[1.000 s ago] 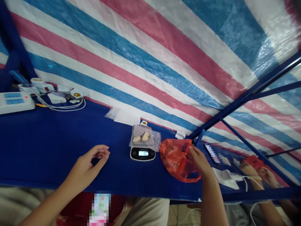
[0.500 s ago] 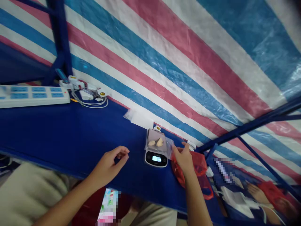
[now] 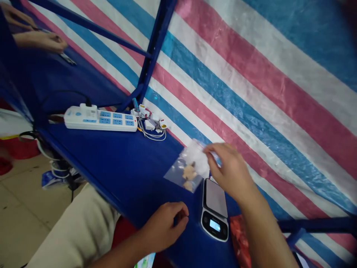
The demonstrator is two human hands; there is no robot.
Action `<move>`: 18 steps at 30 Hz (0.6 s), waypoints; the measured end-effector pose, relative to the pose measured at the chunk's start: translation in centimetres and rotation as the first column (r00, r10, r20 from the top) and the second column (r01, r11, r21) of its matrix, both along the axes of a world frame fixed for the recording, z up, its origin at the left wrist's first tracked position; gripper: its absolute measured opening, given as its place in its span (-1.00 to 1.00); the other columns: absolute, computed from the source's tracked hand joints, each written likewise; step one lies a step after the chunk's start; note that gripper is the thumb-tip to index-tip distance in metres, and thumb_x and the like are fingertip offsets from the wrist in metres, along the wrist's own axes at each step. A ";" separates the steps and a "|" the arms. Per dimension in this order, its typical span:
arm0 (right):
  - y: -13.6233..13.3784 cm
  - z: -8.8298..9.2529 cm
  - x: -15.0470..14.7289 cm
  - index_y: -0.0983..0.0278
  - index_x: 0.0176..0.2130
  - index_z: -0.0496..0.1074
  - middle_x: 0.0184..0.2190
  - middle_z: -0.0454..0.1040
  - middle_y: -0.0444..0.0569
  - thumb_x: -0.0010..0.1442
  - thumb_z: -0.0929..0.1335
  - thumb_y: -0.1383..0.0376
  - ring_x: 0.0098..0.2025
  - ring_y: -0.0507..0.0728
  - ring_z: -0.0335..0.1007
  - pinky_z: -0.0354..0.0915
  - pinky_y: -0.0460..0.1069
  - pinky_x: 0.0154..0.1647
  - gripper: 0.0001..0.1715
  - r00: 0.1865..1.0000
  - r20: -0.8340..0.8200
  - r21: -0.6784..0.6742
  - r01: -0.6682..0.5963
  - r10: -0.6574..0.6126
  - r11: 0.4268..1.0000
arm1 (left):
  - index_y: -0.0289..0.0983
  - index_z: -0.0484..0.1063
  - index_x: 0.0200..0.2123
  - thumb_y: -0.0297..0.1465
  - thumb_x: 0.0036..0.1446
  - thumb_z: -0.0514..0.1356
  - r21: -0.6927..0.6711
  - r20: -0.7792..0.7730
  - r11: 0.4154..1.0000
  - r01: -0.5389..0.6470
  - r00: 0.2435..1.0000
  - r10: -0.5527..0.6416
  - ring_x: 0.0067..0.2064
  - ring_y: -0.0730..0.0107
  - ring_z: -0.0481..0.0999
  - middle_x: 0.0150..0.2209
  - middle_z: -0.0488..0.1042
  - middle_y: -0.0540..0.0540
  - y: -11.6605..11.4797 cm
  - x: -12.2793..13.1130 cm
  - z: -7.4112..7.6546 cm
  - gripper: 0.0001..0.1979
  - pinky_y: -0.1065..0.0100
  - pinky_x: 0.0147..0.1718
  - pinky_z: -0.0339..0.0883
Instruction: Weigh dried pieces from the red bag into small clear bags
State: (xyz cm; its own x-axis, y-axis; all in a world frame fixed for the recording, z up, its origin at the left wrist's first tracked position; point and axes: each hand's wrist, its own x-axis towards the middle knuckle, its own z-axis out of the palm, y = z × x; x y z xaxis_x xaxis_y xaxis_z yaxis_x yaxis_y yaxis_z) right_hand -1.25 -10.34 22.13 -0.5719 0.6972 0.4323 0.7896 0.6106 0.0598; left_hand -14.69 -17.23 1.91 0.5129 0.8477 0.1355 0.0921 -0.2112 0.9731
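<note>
Pinched in my right hand is the upper edge of a clear plastic bag, which hangs to the left of the scale. Small beige pieces lie in its lower part. Below it, a digital kitchen scale rests on the blue table with its display lit and its plate bare. My left hand hovers near the table's front edge, left of the scale, its fingers curled with a gap to the thumb and nothing in between.
A white power strip with a plug lies at the back left. Beside it is a heap of white chargers and cables. A red bag sits right of the scale. Another person's hand shows at the upper left.
My right hand has lifted the plastic bag off the scale and carried it leftward. The view has swung left. My left hand remains empty near the front edge.
</note>
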 end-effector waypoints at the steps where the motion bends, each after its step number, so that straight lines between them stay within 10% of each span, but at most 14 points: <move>1: 2.2 -0.4 -2.2 0.24 -0.18 0.43 -0.25 0.55 -0.01 0.28 0.26 0.47 -0.11 0.21 0.43 0.29 0.06 -0.01 -0.79 0.999 0.041 -0.019 -0.035 0.036 0.999 | -0.22 0.46 -0.27 -0.37 0.23 0.11 0.000 0.000 1.000 -0.004 1.000 0.004 -0.28 0.43 0.47 -0.34 0.52 0.01 0.0 0.0 -0.1 -0.87 0.41 -0.25 0.24; 6: 14.3 -3.2 -12.2 0.30 -0.09 0.47 -0.16 0.57 0.08 0.24 0.19 0.61 0.02 0.28 0.36 0.26 0.12 0.01 -0.58 0.951 0.301 -0.013 -0.068 0.069 0.998 | -0.22 0.44 -0.30 -0.40 0.20 0.12 0.029 0.028 0.999 -0.037 0.999 0.036 -0.28 0.42 0.50 -0.35 0.54 -0.01 0.1 0.3 -1.1 -0.90 0.42 -0.26 0.25; 10: 17.9 -3.0 -14.1 0.40 0.06 0.42 0.04 0.50 0.19 0.27 0.16 0.60 0.08 0.30 0.37 0.27 0.15 0.07 -0.53 0.989 0.137 0.116 0.044 -0.060 0.992 | -0.21 0.42 -0.32 -0.42 0.17 0.13 0.021 0.052 0.999 -0.049 0.997 0.048 -0.29 0.43 0.50 -0.35 0.54 0.00 0.1 0.5 -1.6 -0.93 0.43 -0.27 0.25; 13: 13.3 -1.9 -10.5 0.33 -0.02 0.48 -0.02 0.54 0.11 0.32 0.21 0.50 0.05 0.27 0.42 0.28 0.13 0.11 -0.65 0.999 0.044 0.023 -0.015 0.014 1.000 | -0.23 0.41 -0.32 -0.42 0.18 0.14 -0.036 0.080 0.999 -0.016 0.997 0.019 -0.32 0.44 0.49 -0.38 0.52 0.01 0.4 0.2 -1.3 -0.93 0.43 -0.27 0.25; 18: -4.5 -2.9 -2.9 0.15 -0.22 0.48 -0.29 0.55 -0.12 0.39 0.28 0.30 -0.25 0.12 0.50 0.39 -0.01 -0.19 -0.82 0.969 -0.193 -0.450 0.051 -0.153 0.892 | -0.27 0.44 -0.32 -0.29 0.29 0.10 -0.097 0.150 0.995 0.005 0.989 0.009 -0.34 0.42 0.46 -0.40 0.50 -0.03 1.5 -0.9 -0.3 -0.79 0.41 -0.31 0.26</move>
State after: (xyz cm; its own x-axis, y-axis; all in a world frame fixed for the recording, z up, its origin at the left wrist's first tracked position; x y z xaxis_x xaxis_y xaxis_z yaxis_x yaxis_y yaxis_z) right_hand -4.20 -14.81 19.24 -0.4140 0.8935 0.1741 0.8110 0.4489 -0.3752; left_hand -15.59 -15.73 1.58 0.4914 0.8615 0.1278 -0.0561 -0.1151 0.9918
